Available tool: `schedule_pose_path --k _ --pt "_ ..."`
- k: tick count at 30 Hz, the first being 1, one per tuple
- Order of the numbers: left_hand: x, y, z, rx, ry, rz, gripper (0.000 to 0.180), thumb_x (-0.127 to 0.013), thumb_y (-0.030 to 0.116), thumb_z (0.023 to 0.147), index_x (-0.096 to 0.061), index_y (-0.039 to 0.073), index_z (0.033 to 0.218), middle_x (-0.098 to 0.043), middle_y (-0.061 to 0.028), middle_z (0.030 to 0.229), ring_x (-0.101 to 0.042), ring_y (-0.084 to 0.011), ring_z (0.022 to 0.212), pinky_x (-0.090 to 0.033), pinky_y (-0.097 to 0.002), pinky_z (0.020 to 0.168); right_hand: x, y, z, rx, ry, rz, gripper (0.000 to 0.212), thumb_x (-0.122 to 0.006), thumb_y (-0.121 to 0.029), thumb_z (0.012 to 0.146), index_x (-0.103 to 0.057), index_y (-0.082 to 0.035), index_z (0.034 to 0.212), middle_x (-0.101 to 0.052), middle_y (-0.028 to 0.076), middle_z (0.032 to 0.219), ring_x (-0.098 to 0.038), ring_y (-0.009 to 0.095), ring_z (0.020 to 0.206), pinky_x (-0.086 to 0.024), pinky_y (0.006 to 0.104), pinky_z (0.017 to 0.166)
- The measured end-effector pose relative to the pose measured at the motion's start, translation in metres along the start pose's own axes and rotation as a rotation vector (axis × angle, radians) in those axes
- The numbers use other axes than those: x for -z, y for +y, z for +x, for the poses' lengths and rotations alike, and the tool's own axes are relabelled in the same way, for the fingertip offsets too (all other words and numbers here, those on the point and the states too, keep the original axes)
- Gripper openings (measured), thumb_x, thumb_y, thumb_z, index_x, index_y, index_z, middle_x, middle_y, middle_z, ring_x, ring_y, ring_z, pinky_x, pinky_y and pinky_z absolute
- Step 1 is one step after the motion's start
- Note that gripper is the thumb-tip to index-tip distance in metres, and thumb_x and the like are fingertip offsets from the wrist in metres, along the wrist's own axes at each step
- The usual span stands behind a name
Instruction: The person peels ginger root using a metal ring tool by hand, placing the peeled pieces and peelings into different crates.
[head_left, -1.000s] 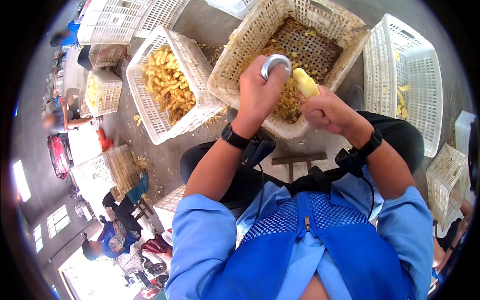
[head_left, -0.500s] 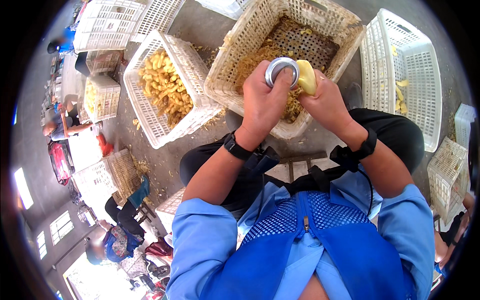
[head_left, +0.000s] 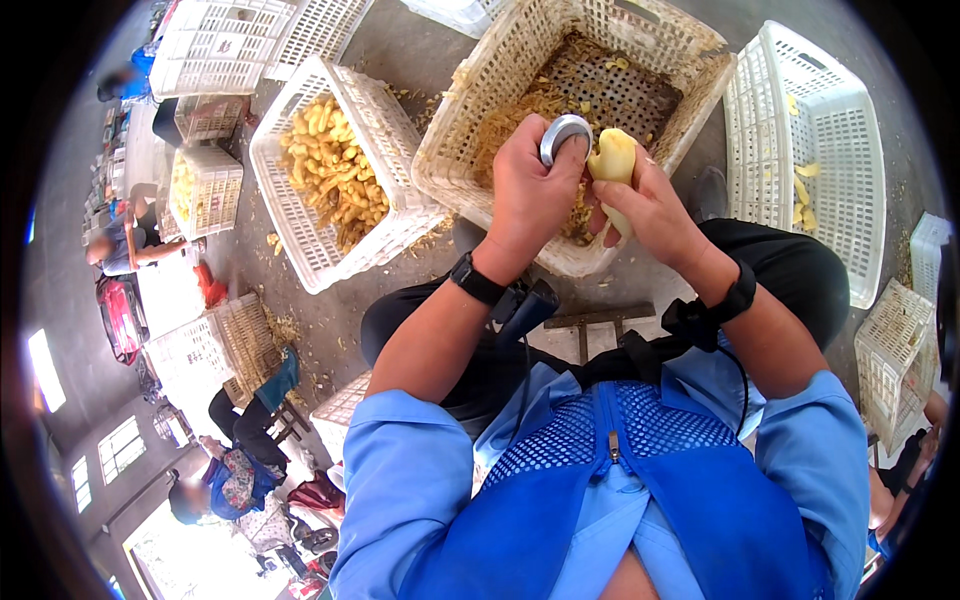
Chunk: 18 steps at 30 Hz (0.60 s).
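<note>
My left hand point(head_left: 533, 185) is closed around a silver ring-shaped metal tool point(head_left: 566, 127), its thumb pressed along the ring. Just to the right, my right hand point(head_left: 648, 205) grips a pale yellow, peeled-looking piece of ginger point(head_left: 614, 158), its rounded end pointing up. A narrow gap separates the ring from the ginger. Both hands are over the near part of a dirty white crate point(head_left: 455, 120), with peel scraps point(head_left: 530, 115) on its bottom. My fingers partly cover both the tool and the ginger.
At the left, a white crate point(head_left: 275, 190) holds many yellow-brown ginger pieces point(head_left: 335, 175). The white crate point(head_left: 850, 200) on the right contains a few pale pieces point(head_left: 803, 195). Other people sit by crates at far left, and another person is partly visible at the right edge.
The ginger has turned in my right hand and the fingers now wrap lower around it. The ring has tilted and drawn slightly away from the ginger.
</note>
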<state>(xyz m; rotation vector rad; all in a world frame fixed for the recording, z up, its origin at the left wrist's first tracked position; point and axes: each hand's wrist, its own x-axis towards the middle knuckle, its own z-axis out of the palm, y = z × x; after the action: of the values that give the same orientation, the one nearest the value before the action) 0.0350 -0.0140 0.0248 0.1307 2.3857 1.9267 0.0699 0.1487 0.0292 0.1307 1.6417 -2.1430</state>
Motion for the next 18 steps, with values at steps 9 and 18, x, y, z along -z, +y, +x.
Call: schedule_pose_path --k 9,18 --pt "0.008 0.012 0.012 -0.094 0.067 -0.099 0.016 -0.067 0.014 0.094 -0.061 0.001 0.089 -0.067 -0.0059 0.079 -0.063 -0.0120 0.069 -0.051 -0.0281 0.063 0.011 0.001 0.006 -0.032 -0.195 0.088 0.025 -0.057 -0.023 0.100 -0.049 -0.005 0.114 -0.054 -0.002 0.075 -0.046 0.005 0.052 -0.034 0.0211 0.044" --pt "0.025 -0.003 0.023 -0.045 0.052 0.090 0.018 -0.067 0.016 0.093 -0.068 0.000 0.101 -0.070 -0.0035 0.087 -0.063 -0.0085 0.073 -0.052 -0.0251 0.063 0.007 0.004 0.006 -0.041 -0.198 -0.052 0.020 -0.058 -0.022 0.100 -0.049 -0.005 0.105 -0.053 -0.002 0.076 -0.046 0.004 0.059 -0.036 0.0215 0.050"
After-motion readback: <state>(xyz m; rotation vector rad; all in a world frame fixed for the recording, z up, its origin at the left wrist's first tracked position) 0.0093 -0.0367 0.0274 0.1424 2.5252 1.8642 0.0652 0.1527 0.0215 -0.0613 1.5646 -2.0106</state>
